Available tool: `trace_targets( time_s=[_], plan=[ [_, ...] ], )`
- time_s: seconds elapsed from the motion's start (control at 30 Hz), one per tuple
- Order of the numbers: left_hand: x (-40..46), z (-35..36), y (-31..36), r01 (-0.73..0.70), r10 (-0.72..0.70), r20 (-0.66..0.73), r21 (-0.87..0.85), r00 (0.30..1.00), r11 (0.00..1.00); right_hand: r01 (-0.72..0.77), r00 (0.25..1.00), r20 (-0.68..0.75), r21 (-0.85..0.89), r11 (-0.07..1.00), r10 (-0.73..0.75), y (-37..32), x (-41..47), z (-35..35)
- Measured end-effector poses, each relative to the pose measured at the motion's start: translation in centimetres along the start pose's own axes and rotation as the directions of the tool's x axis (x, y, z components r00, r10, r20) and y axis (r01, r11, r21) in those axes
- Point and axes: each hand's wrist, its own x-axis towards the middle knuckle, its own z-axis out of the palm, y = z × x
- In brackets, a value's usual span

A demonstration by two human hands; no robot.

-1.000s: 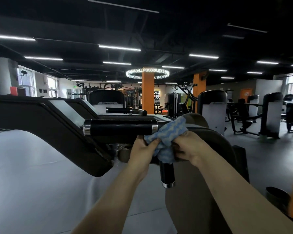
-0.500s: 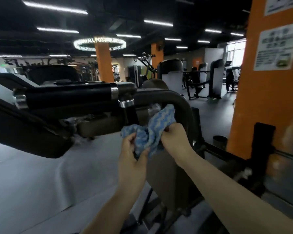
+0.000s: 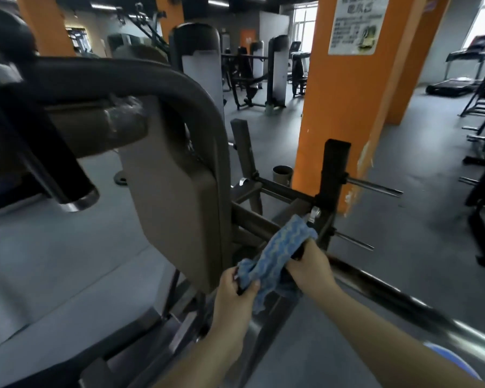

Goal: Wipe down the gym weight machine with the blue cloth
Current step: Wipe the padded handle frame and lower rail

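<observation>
Blue, wavy-striped and soft-looking, the cloth (image 3: 275,261) hangs bunched and stretched between both hands low in the middle of the view, just in front of the weight machine's lower frame. The left hand (image 3: 235,292) pinches the cloth's crumpled near end between thumb and curled fingers, while the right hand (image 3: 310,268) curls round its far end, where the fabric wraps over the fingers. A long, rounded, glossy metal bar (image 3: 403,298) runs from under the right hand toward the lower right corner. Just beyond the cloth stands a black square-section post (image 3: 333,175) with thin steel pegs (image 3: 375,187) sticking out sideways. To the left rises the weight machine (image 3: 179,175), its flat, matte grey-brown side panel topped by a thick curved tube; a black cylindrical handle with a shiny metal end cap (image 3: 80,203) juts down at the far left, blurred. Behind the post stands a smooth orange square pillar (image 3: 333,102) bearing a white printed notice (image 3: 357,23), too blurred to read. Farther off, dark machines stand on the grey floor.
</observation>
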Motion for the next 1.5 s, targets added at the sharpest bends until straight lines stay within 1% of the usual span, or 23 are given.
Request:
trace_targets(
  time_s=[0.1,0.2,0.27,0.33,0.4,0.47,0.57,0.67,0.8,0.83,0.87,0.9,0.97,1.0,1.03,1.1,1.17,1.23,1.3,1.33,1.4,1.43,1.5],
  plan=[
    [1.9,4.3,-2.6,0.148,-0.148,0.013,-0.051,0.989,0.988,0.0,1.0,-0.015,-0.129,0.992,-0.002,2.9,2.5,-2.5],
    [4.0,9.2,-4.7,0.238,-0.237,0.023,-0.133,0.971,0.962,0.015,1.0,-0.01,-0.366,0.931,-0.02,5.7,5.7,-5.6],
    [5.2,12.4,-5.2,0.3,-0.313,-0.028,-0.212,0.949,0.93,0.077,0.997,0.053,-0.543,0.836,-0.058,7.7,8.0,-7.3],
    [7.1,15.3,-6.0,0.352,-0.39,-0.081,-0.294,0.917,0.889,0.159,0.979,0.2,-0.636,0.755,-0.038,9.6,10.3,-8.1],
    [9.1,17.7,-7.2,0.384,-0.445,-0.122,-0.34,0.887,0.858,0.211,0.93,0.366,-0.619,0.757,0.04,11.1,12.0,-8.1],
    [10.7,19.2,-7.7,0.411,-0.494,-0.145,-0.385,0.857,0.826,0.23,0.881,0.468,-0.556,0.799,0.072,12.1,13.1,-7.7],
    [12.4,20.1,-7.7,0.436,-0.535,-0.136,-0.431,0.834,0.79,0.234,0.837,0.537,-0.518,0.823,0.101,12.4,14.9,-6.6],
    [12.9,20.0,-8.1,0.422,-0.571,-0.083,-0.59,0.817,0.688,0.234,0.797,0.591,-0.493,0.838,0.125,11.9,16.8,-5.7],
    [13.0,20.0,-9.6,0.376,-0.516,0.003,-0.69,0.856,0.619,0.237,0.746,0.647,-0.478,0.846,0.157,11.5,19.0,-5.5],
    [13.2,20.1,-10.0,0.374,-0.507,0.033,-0.717,0.862,0.588,0.264,0.733,0.66,-0.498,0.826,0.164,11.5,19.1,-5.4],
    [13.3,20.2,-10.1,0.384,-0.512,0.061,-0.738,0.857,0.554,0.31,0.726,0.667,-0.534,0.787,0.167,11.5,19.0,-5.2],
    [13.6,20.4,-10.1,0.403,-0.513,0.089,-0.735,0.854,0.545,0.361,0.73,0.662,-0.582,0.729,0.167,11.4,18.6,-5.0],
    [13.7,20.5,-10.2,0.414,-0.526,0.079,-0.719,0.847,0.558,0.428,0.765,0.624,-0.678,0.598,0.159,11.0,17.8,-4.6],
    [13.9,20.6,-10.1,0.416,-0.534,0.075,-0.72,0.842,0.555,0.44,0.778,0.611,-0.695,0.569,0.145,10.8,17.7,-4.7],
    [13.9,20.6,-10.3,0.419,-0.548,0.055,-0.71,0.834,0.566,0.441,0.777,0.614,-0.689,0.575,0.14,10.9,17.8,-4.7],
    [13.9,20.3,-9.6,0.421,-0.593,-0.055,-0.652,0.803,0.63,0.403,0.756,0.641,-0.617,0.675,0.135,11.2,18.5,-4.9],
    [14.1,20.0,-9.6,0.429,-0.595,-0.136,-0.569,0.792,0.701,0.344,0.727,0.669,-0.546,0.764,0.151,11.2,19.6,-5.2],
    [13.8,19.9,-8.8,0.427,-0.544,-0.192,-0.433,0.817,0.794,0.31,0.687,0.701,-0.518,0.798,0.188,11.2,20.7,-5.8],
    [13.8,20.1,-7.8,0.435,-0.513,-0.203,-0.329,0.834,0.838,0.226,0.658,0.715,-0.488,0.843,0.238,11.5,21.6,-6.4],
    [14.0,20.5,-7.5,0.43,-0.499,-0.21,-0.301,0.84,0.851,0.153,0.653,0.711,-0.459,0.875,0.259,11.8,21.8,-6.6],
    [13.3,20.9,-6.7,0.388,-0.465,-0.263,-0.296,0.846,0.873,0.019,0.685,0.672,-0.403,0.915,0.282,12.3,21.4,-6.9],
    [13.0,21.0,-6.5,0.356,-0.435,-0.309,-0.282,0.845,0.891,-0.007,0.709,0.652,-0.372,0.928,0.267,12.5,21.0,-7.0],
    [12.5,20.5,-6.2,0.276,-0.36,-0.401,-0.253,0.842,0.927,0.023,0.767,0.616,-0.306,0.952,0.179,12.4,20.3,-6.5]
  ],
)
